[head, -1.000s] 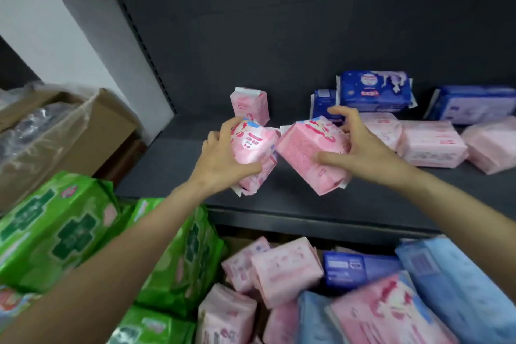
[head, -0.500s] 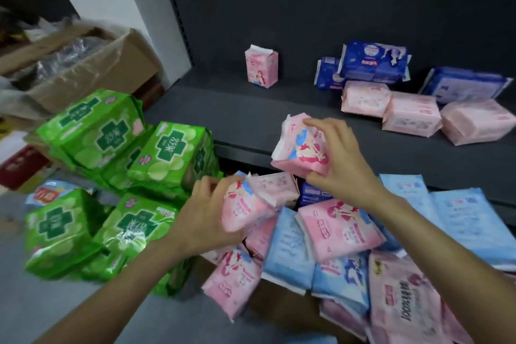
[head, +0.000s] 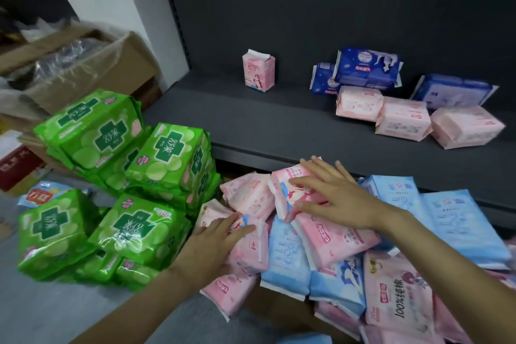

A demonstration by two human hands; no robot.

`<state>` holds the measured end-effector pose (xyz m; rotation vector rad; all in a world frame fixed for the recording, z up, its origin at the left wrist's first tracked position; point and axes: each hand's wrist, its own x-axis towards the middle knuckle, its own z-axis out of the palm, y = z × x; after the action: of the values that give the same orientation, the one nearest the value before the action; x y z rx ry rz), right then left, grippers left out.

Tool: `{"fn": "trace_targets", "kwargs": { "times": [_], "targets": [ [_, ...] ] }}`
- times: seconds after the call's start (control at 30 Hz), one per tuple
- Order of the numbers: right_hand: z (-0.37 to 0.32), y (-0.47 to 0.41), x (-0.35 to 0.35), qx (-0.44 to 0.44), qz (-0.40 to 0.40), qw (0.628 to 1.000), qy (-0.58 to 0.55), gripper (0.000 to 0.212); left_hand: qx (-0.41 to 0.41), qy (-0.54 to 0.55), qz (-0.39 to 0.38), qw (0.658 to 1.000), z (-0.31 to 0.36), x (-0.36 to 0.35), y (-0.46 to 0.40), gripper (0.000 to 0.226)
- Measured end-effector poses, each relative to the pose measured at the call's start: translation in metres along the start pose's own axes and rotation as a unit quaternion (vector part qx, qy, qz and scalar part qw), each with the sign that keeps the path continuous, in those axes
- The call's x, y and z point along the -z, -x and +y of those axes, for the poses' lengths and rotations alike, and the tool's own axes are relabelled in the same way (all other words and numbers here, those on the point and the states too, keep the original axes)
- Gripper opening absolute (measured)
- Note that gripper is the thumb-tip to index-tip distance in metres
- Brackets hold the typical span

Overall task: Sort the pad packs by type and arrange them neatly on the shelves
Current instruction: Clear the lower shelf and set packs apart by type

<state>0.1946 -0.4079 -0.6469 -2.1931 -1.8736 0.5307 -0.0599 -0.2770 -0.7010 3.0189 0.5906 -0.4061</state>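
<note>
The right hand [head: 332,198] lies spread, fingers straight, flat on a pink pack with a red figure [head: 290,190] at the top of the loose heap [head: 321,254]; it presses rather than pinches, probably to steady the pack or feel for the next one of that kind. The left hand [head: 212,243] is likewise spread, fingertips resting on another pink pack [head: 248,243] at the heap's left edge, gripping nothing.

The heap mixes pink and light blue packs [head: 287,257], so it looks unsorted, lying just below the shelf [head: 265,126]. Left of the heap, the green packs [head: 167,159] are stacked together, apparently already grouped by type.

Above the heap, on the shelf, 1 small pink pack [head: 259,70] stands upright alone at the back, likely starting a row for the packs under the hands. To the heap's upper right, 3 pale pink packs [head: 402,119] lie side by side in front of the dark blue packs [head: 367,68].
</note>
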Motion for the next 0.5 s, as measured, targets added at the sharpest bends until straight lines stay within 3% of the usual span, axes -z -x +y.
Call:
{"fn": "trace_targets", "kwargs": {
  "times": [0.1,0.23,0.33,0.43,0.5],
  "targets": [
    [0.001,-0.001,0.008,-0.008,0.026,0.999,-0.030,0.050,0.004,0.028,-0.039,0.999,0.001,0.024,-0.005,0.094],
    [0.008,0.001,0.023,-0.015,0.076,0.996,-0.045,0.041,-0.046,0.024,0.008,0.999,-0.005,0.069,-0.020,0.074],
    [0.019,-0.001,0.042,-0.018,0.099,0.995,-0.023,0.036,-0.076,0.023,0.107,0.991,-0.009,0.104,-0.042,0.053],
    [0.037,-0.001,0.068,-0.047,0.123,0.991,0.020,0.033,-0.102,0.111,0.231,0.961,-0.006,0.131,-0.088,0.046],
    [0.057,0.002,0.085,-0.075,0.157,0.984,0.028,0.031,-0.110,0.151,0.272,0.944,0.001,0.144,-0.133,0.044]
  ]
}}
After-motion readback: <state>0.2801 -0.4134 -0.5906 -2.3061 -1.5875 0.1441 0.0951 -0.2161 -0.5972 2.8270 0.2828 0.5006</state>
